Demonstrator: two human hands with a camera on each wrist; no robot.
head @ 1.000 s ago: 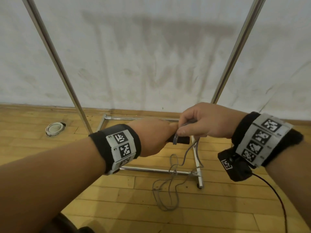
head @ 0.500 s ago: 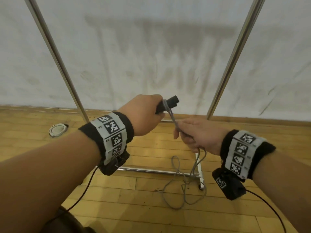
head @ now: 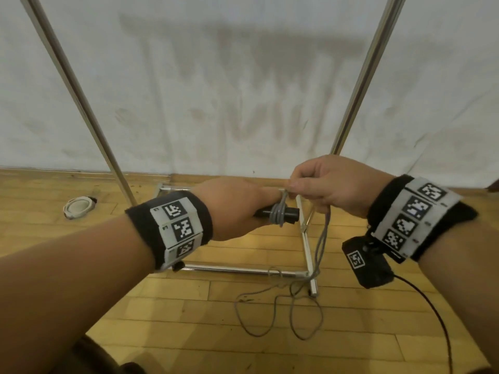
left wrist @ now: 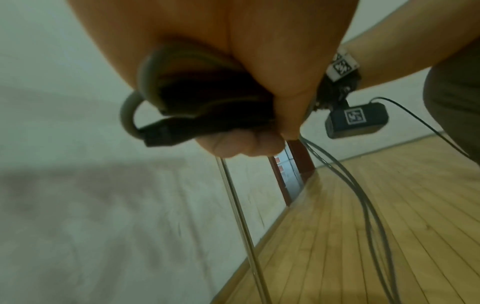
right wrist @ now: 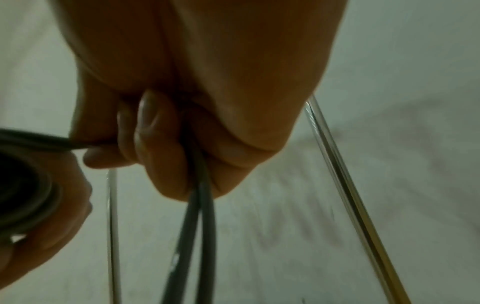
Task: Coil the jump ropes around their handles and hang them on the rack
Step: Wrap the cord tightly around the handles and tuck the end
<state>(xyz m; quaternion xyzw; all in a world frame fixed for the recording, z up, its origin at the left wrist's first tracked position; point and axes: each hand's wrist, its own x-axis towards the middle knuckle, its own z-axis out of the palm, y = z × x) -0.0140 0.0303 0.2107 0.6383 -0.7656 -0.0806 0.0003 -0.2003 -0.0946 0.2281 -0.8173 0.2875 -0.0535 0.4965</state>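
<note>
Grey cord point(head: 278, 214) wound in a few tight turns around black handles point(head: 290, 212), held level and clear of the floor so each new turn can pass over the free end. Left hand point(head: 237, 209) curled around the handles, acting as a fixed spool; in the left wrist view, fingers point(left wrist: 275, 82) clamp the bundle and trap the first turns against slipping. Right hand point(head: 328, 184) just above the handle tip, pinching the doubled cord between thumb and fingers point(right wrist: 158, 148), apparently to keep the run taut and guide its lay. Below the right hand, two strands drop to loose loops point(head: 280, 317) on the wooden floor point(head: 189, 319): much cord left to coil. Metal rack point(head: 89, 109) directly ahead, uprights on either side of the hands, close for hanging afterwards; hanging bar not in view.
</note>
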